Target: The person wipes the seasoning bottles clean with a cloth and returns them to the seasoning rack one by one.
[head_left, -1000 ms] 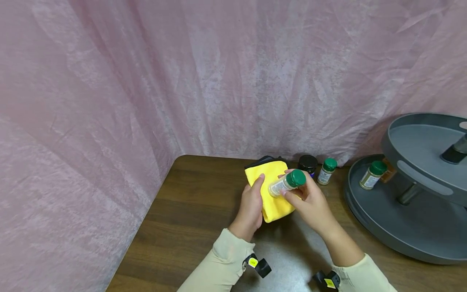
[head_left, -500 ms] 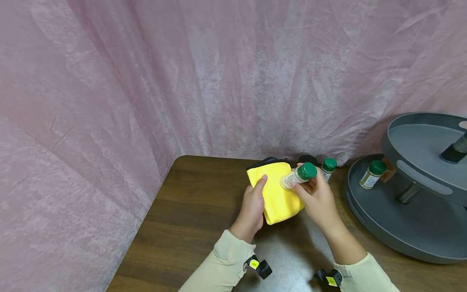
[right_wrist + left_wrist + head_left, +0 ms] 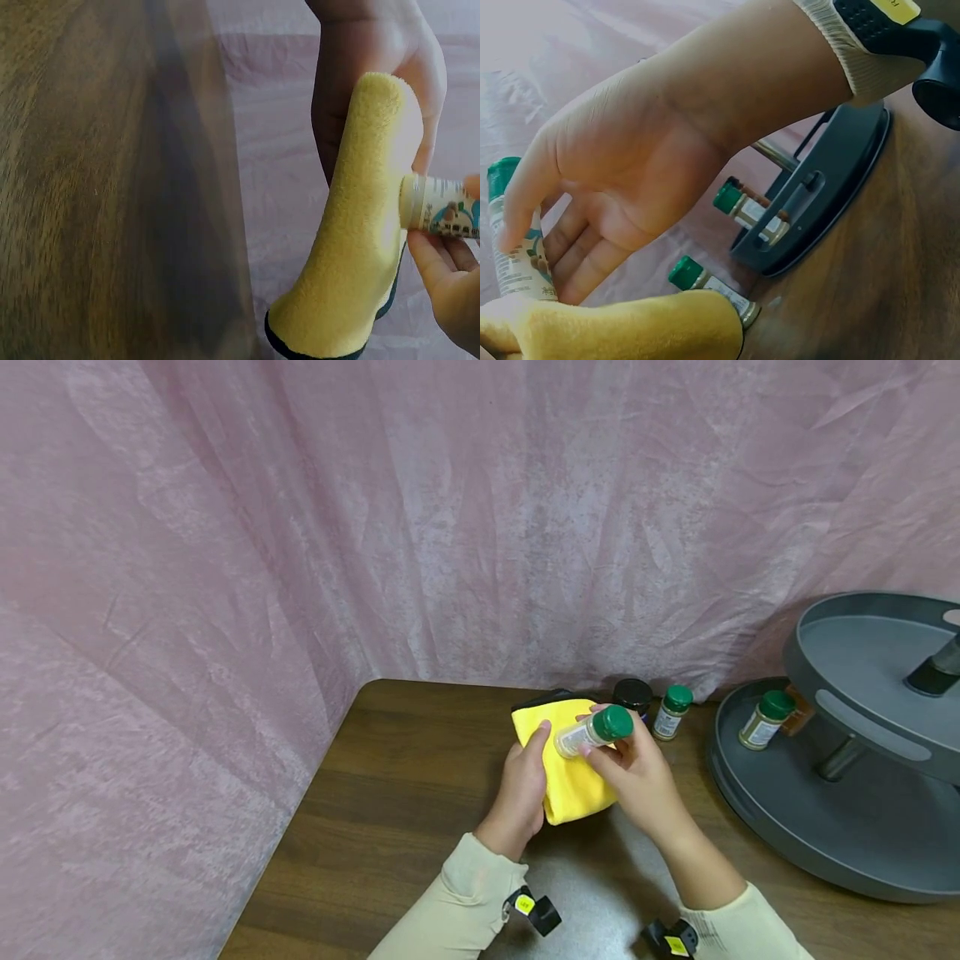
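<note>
A folded yellow cloth with dark edging lies across my left hand, its thumb pinching the near side. My right hand grips a green-capped spice jar, tilted with the cap towards the upper right. The jar's base end meets the fuzzy cloth in the right wrist view. Seen from the left wrist, the thumb and fingers wrap the printed label of the jar. Most of the left fingers are hidden behind the cloth.
Beyond the right hand, a black-lidded jar and another green-capped jar stand on the wooden table. A two-tier grey turntable at right bears a green-capped jar and an orange-brown container. A pink curtain hangs behind.
The right hand carries the spice jar rightward along the cloth, then back left. The cloth and left hand shift slightly right. The jars behind come back into fuller view.
</note>
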Tool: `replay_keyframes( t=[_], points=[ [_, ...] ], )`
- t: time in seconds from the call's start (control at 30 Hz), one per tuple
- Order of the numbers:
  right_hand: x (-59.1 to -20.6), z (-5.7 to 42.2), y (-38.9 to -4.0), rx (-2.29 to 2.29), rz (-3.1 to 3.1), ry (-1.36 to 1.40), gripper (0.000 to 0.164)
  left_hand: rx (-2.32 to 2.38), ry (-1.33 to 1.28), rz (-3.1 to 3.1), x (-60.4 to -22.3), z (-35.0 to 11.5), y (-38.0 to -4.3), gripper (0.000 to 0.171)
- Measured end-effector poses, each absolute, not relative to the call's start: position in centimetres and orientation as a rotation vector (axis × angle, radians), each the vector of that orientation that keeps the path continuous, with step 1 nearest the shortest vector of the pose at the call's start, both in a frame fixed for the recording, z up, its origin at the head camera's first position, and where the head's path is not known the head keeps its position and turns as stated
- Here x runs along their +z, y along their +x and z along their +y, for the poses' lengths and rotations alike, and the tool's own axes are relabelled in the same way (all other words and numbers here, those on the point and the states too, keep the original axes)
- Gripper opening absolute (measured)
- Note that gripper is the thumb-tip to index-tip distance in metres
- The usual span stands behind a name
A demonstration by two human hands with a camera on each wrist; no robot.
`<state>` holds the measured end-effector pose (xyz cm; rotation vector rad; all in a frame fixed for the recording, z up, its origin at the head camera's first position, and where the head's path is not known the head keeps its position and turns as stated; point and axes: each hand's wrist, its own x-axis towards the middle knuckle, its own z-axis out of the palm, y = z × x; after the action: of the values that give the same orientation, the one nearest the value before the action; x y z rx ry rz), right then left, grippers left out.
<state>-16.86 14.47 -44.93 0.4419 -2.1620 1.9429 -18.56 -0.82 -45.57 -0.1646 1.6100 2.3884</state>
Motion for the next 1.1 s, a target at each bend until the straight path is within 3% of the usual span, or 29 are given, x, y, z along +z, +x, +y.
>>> replay_keyframes(
  t=[0.23, 0.73, 1.1],
  points=[
    [-44.8, 14.5, -17.0, 1.892, -2.185, 0.474, 0.049, 2.419, -0.194, 1.617, -45.3, -1.3, -18.9, 0.053],
    [-44.9, 14.8, -17.1, 1.892, -2.078, 0.216, 0.051, 2.393, -0.184, 1.646, -45.5, -0.7, -18.2, 0.05],
    [-44.9, 14.5, -16.9, 1.928, -2.074, 0.325, 0.052, 2.395, -0.136, 1.619, -45.8, -0.2, -18.1, 0.047]
  ],
)
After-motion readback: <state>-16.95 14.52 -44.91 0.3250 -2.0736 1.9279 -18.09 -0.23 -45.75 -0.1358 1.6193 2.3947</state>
